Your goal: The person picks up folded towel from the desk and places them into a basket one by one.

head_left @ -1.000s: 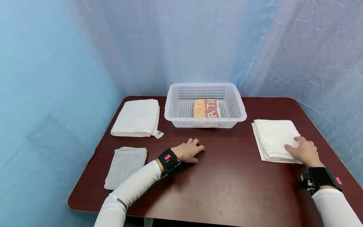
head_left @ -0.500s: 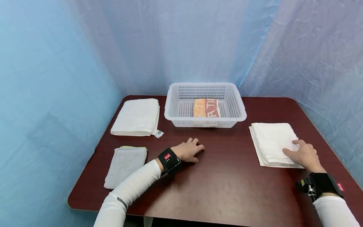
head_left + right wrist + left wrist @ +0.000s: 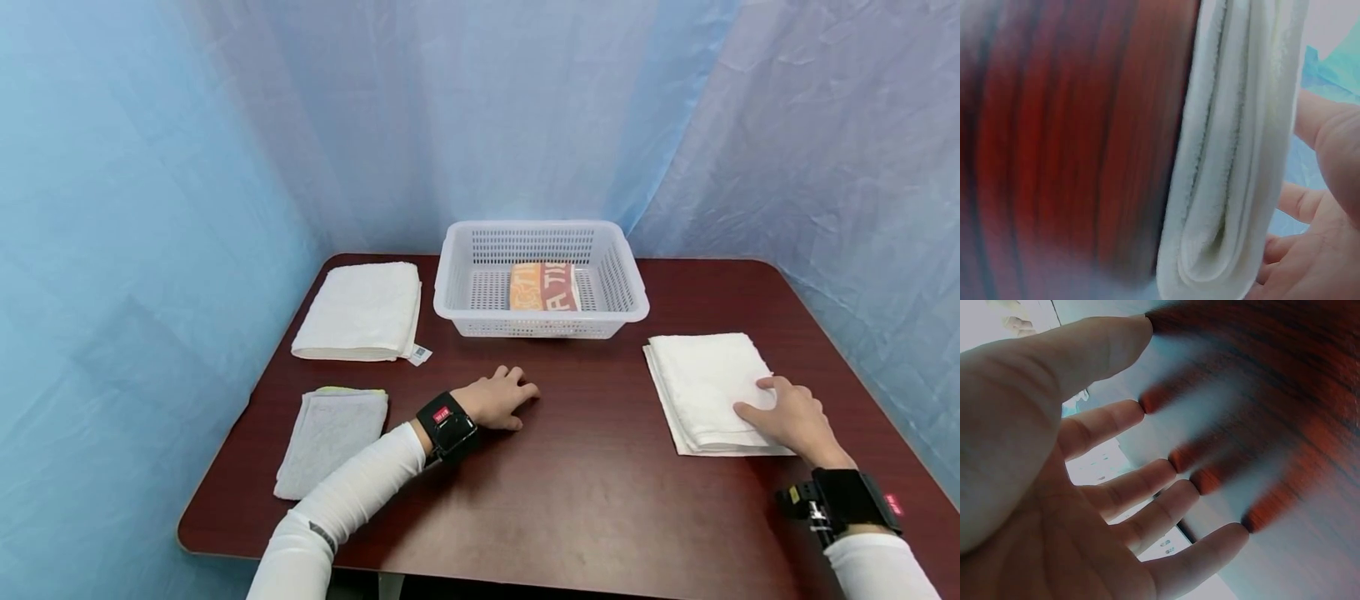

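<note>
On the tabletop point(image 3: 600, 492), to the right of the basket point(image 3: 540, 317), the folded white towel point(image 3: 708, 387) has slid nearer you and slightly inward, which probably makes it easier to work with. Your right hand point(image 3: 799, 423) rests on its right side, fingers relaxed and gripping nothing; your left hand point(image 3: 497, 400) touches the tabletop, fingers spread and holding nothing.

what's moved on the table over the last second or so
The white towel on the right has slid nearer and a little to the left, with the right hand touching it throughout. Nothing was visibly let go. The left hand, the basket and its patterned cloth, the other white towel and the gray towel stayed put.
</note>
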A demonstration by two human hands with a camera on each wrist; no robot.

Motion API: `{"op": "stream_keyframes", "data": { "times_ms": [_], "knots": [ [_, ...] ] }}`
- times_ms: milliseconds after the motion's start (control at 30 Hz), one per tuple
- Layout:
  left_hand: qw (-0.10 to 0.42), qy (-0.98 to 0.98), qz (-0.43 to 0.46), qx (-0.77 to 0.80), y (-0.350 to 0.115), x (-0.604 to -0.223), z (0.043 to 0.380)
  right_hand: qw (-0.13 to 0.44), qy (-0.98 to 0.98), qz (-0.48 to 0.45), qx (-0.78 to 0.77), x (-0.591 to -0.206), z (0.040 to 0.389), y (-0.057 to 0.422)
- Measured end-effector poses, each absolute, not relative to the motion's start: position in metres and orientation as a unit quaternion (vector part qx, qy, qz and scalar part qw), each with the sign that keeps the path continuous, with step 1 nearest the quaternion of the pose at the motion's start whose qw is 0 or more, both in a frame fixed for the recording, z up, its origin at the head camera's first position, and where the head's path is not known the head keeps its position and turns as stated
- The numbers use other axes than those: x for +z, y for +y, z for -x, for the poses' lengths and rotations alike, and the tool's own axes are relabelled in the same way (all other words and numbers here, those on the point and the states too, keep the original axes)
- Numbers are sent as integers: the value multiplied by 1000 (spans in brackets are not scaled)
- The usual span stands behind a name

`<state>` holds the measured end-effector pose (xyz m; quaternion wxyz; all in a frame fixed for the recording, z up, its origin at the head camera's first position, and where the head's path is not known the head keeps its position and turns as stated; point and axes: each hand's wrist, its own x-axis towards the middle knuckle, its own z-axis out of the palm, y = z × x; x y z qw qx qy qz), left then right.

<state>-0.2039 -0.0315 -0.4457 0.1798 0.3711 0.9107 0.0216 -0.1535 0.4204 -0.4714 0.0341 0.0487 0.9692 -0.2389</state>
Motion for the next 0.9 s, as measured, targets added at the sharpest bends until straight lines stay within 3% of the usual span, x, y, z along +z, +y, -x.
{"op": "stream_keyframes", "data": {
  "times_ms": [900],
  "knots": [
    [166,912,-375,24,-33,-446,202,12,973,-1,-229,-471,142,369]
  ]
}}
